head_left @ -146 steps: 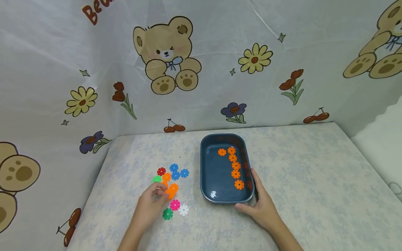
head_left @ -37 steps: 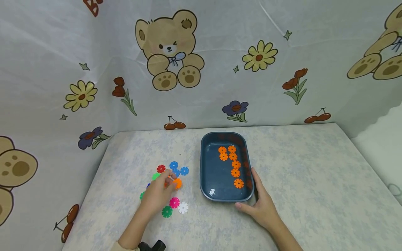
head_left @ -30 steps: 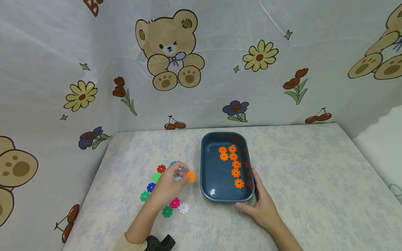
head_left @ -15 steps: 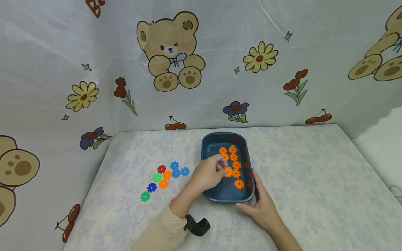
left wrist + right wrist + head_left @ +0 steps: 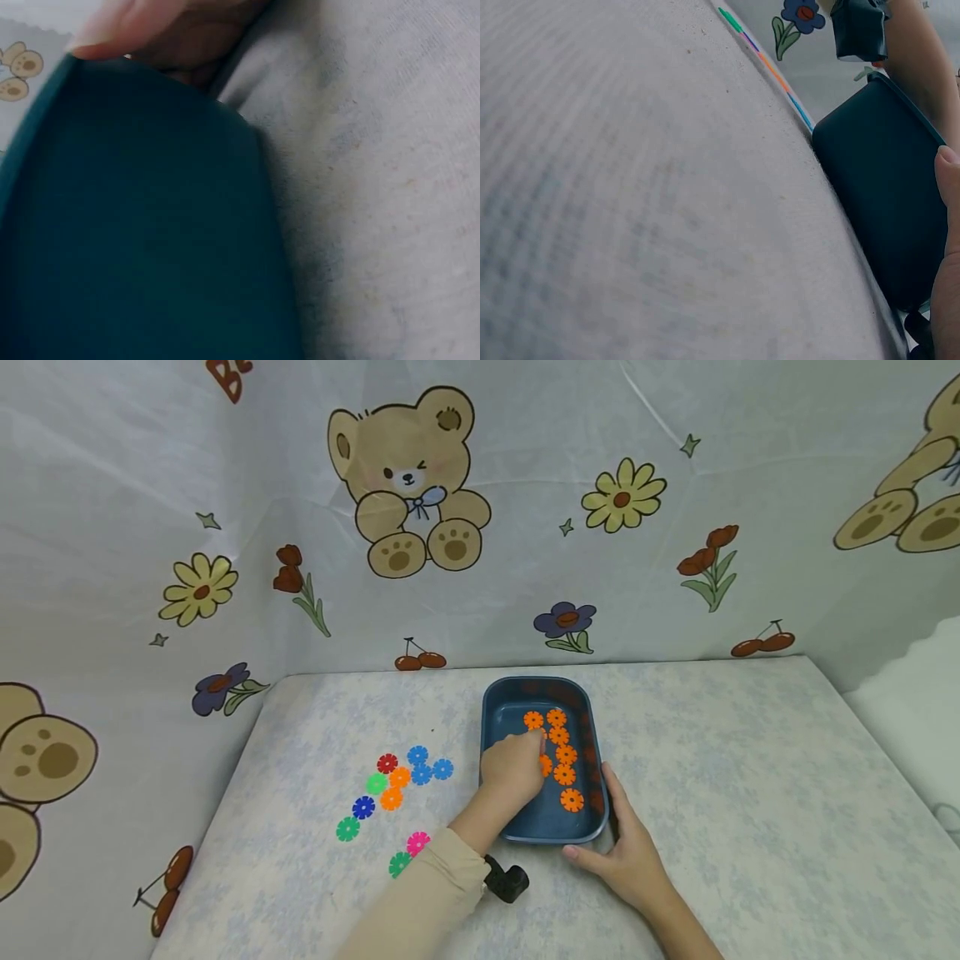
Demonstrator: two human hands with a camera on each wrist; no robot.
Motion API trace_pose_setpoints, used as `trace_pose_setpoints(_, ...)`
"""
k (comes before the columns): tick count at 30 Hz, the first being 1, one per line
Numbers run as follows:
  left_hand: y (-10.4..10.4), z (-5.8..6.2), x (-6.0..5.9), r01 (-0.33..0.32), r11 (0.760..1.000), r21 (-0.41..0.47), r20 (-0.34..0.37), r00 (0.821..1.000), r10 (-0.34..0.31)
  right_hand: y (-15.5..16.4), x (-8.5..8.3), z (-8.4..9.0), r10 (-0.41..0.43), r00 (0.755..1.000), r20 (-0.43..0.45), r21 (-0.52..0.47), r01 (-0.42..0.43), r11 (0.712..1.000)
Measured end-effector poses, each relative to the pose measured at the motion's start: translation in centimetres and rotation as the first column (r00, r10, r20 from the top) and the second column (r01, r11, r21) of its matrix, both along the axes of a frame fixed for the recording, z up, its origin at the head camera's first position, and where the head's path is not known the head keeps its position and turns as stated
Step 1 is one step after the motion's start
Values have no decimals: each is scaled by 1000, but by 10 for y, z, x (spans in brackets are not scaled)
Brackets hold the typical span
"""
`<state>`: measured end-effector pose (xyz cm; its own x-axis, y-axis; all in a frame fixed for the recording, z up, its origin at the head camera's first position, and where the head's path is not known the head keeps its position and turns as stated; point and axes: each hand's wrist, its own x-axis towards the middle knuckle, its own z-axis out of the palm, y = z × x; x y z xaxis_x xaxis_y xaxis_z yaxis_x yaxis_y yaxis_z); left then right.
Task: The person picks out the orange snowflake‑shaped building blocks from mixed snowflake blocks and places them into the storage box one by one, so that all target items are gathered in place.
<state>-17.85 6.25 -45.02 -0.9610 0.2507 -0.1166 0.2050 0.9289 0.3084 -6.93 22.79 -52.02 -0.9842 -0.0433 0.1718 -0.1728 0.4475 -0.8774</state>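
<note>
A dark blue rectangular tray (image 5: pixel 525 828) stands on the table with several orange notched plastic discs (image 5: pixel 572 800) inside. My left hand (image 5: pixel 512 768) is inside the tray's left half, back of the hand up. An orange disc (image 5: pixel 546 766) shows at its right edge; the fingertips are mostly hidden, so whether they still pinch it is unclear. At the tray's near right corner my right hand (image 5: pixel 628 856) grips it, thumb at the front and fingers along the right side. In the right wrist view the thumb (image 5: pixel 949 176) lies against the tray wall (image 5: pixel 881 187).
Left of the tray lie loose discs: red (image 5: pixel 387 763), blue (image 5: pixel 417 756), light green (image 5: pixel 377 784), two orange (image 5: pixel 391 798), dark blue (image 5: pixel 363 807), green (image 5: pixel 348 828) and pink (image 5: pixel 417 843). A black wrist camera (image 5: pixel 508 882) hangs by the left sleeve. A printed cloth (image 5: pixel 480 610) backs the table.
My left hand picked up an orange disc from the loose group, carried it right into the tray, and turned palm-down over it. My right hand has stayed on the tray.
</note>
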Motion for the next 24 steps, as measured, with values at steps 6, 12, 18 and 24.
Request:
trace_pose_setpoints(6, 4, -4, -1, -41, 998, -56, -76, 996, 37, 0, 0, 1, -2, 1000, 0, 9, 2, 1000)
trace_pose_setpoints(12, 6, -8, -1, -64, 994, -87, -121, 991, 53, 1, 0, 0, -9, 1000, 10, 26, 9, 1000)
trace_pose_setpoints(18, 7, -11, 3, -56, 995, -82, -122, 991, 46, 1, 0, -1, -11, 1000, 13, 24, 11, 1000)
trace_pose_setpoints(24, -3, 2, 21, 11, 999, 37, -148, 989, -6, 1, 0, -1, -2, 1000, 3, 4, 2, 1000)
